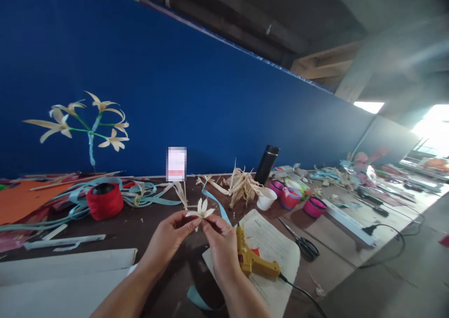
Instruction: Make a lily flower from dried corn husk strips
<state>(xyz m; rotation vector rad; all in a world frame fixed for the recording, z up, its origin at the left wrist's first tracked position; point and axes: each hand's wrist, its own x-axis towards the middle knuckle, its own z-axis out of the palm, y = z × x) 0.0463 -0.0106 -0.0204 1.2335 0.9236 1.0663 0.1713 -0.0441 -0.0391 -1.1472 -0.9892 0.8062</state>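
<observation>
One white flower (pixel 201 211) is pinched by left hand (pixel 174 229) and right hand (pixel 220 236); a yellow glue gun (pixel 247 260) lies near, right.

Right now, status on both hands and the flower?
Left hand and right hand pinching white flower. Glue gun on paper, close beside right hand. Blue ribbon behind it.

L hand (pixel 176 228) & R hand (pixel 220 235) close tog. up front, fingertips (pixel 195 223) almost meeting, both in a fine pinch, thumb vs. index; other fingers curled in. L forearm (pixel 131 283) slants up to rt. from bottom of view, R forearm (pixel 242 290) up to left. Wrists (pixel 156 252) apart, abt. level.
</observation>
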